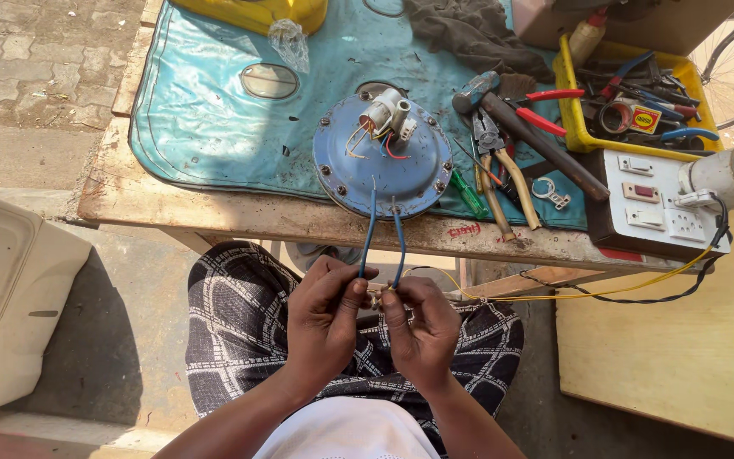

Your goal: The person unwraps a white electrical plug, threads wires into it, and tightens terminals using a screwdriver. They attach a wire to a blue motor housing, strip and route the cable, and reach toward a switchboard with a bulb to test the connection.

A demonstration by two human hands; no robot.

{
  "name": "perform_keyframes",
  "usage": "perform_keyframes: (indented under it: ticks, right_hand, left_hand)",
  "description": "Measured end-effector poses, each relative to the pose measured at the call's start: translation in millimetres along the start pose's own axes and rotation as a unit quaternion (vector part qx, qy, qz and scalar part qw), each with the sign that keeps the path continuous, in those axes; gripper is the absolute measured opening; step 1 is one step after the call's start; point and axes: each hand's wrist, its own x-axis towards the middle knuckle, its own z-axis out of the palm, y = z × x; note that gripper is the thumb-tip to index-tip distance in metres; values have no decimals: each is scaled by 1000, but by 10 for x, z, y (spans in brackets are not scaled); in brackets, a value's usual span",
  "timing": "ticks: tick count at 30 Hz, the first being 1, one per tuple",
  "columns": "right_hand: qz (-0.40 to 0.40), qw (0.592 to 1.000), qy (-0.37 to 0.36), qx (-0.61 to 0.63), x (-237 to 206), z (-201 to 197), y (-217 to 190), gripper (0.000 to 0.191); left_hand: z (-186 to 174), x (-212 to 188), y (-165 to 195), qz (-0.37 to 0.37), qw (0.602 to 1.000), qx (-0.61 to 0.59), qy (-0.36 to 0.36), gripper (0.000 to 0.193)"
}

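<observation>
A round blue motor housing (pixel 381 166) lies on the teal mat, with a white terminal block and coloured wires on top. Two blue wires (pixel 369 229) run from its near edge down over the bench edge to my hands. My left hand (pixel 326 319) pinches the left blue wire between thumb and fingers. My right hand (pixel 422 323) grips the end of the right blue wire (pixel 400 246) together with a thin yellow wire (pixel 554 296). Both hands hover close together above my lap, below the bench edge.
Pliers (pixel 503 174), a hammer (pixel 528 132) and a green screwdriver (pixel 469 194) lie right of the housing. A yellow tray (pixel 573 110) holds tools. A white switch board (pixel 664 204) sits at the right. A wooden bench edge (pixel 256 217) and a white appliance (pixel 2 297) on the left.
</observation>
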Motion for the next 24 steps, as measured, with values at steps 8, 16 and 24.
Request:
perform_keyframes:
  ticks: [8,16,24]
  right_hand:
    - [84,992,91,23,280,-216,230,14]
    - [70,995,67,13,309,-192,214,16]
    - [72,995,66,10,305,-165,198,15]
  left_hand:
    - [30,188,-27,42,997,41,43,13]
    - [31,232,-74,70,995,51,46,14]
    - [37,229,-79,60,997,32,40,15]
